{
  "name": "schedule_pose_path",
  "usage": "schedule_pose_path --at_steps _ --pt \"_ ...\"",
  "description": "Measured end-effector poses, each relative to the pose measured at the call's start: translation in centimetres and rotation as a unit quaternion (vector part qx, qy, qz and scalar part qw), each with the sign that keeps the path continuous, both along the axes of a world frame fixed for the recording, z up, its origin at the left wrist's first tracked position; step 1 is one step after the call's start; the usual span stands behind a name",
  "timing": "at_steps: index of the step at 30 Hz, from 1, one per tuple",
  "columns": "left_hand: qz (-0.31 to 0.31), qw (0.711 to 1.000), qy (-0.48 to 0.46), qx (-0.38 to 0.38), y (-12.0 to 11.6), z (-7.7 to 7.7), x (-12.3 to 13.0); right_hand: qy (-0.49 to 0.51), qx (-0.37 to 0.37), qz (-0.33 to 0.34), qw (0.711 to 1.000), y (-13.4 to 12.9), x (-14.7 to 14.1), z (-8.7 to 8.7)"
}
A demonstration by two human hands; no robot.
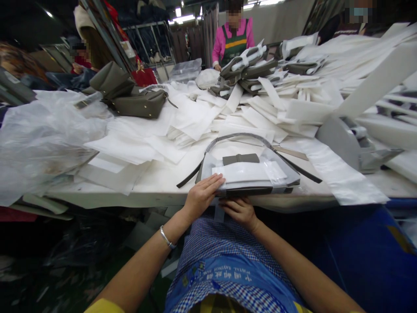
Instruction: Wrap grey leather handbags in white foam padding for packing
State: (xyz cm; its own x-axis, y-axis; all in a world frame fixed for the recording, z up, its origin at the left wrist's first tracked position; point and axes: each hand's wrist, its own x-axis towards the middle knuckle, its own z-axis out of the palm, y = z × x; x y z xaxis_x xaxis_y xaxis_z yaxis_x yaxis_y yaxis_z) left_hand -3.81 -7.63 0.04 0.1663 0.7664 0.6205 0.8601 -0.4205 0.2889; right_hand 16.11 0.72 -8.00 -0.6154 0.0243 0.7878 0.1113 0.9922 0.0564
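Note:
A dark olive handbag (249, 191) lies at the table's front edge, partly wrapped in white sheeting and clear plastic, its covered strap arched behind it. My left hand (203, 191) rests on its near left corner, fingers stretched out and flat over the white wrapping (246, 173). Below the bag's front edge is my right hand (240, 211), its bent fingers closed at a translucent strip (219, 214) that hangs down. The right thumb is hidden. On top of the wrapping sits a small olive piece with a band (240, 159).
Loose white sheets (130, 143) spread over the table, with crumpled clear plastic (42, 139) at left. More olive bags (137, 102) lie behind, and a pile of wrapped bags (247, 65) stands near a person in pink sleeves (218, 43). A grey wrapped item (342, 139) stands at right.

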Motion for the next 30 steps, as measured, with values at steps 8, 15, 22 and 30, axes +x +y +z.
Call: schedule_pose_path --at_steps 8,15,22,30 --pt "0.011 1.0 0.02 0.021 0.0 -0.3 0.3 0.0 -0.08 0.067 0.995 -2.1 0.7 3.1" --pt "0.04 0.997 0.022 0.059 0.1 -1.1 0.8 0.012 -0.182 0.089 0.979 -4.3 1.2 4.9" --pt "0.059 0.996 0.042 0.058 -0.1 -1.7 0.9 0.018 -0.209 0.085 0.974 -3.0 0.9 9.0" --pt "0.121 0.987 0.02 0.103 -0.2 -1.8 1.4 0.01 -0.233 -0.015 0.972 0.8 -1.5 12.6"
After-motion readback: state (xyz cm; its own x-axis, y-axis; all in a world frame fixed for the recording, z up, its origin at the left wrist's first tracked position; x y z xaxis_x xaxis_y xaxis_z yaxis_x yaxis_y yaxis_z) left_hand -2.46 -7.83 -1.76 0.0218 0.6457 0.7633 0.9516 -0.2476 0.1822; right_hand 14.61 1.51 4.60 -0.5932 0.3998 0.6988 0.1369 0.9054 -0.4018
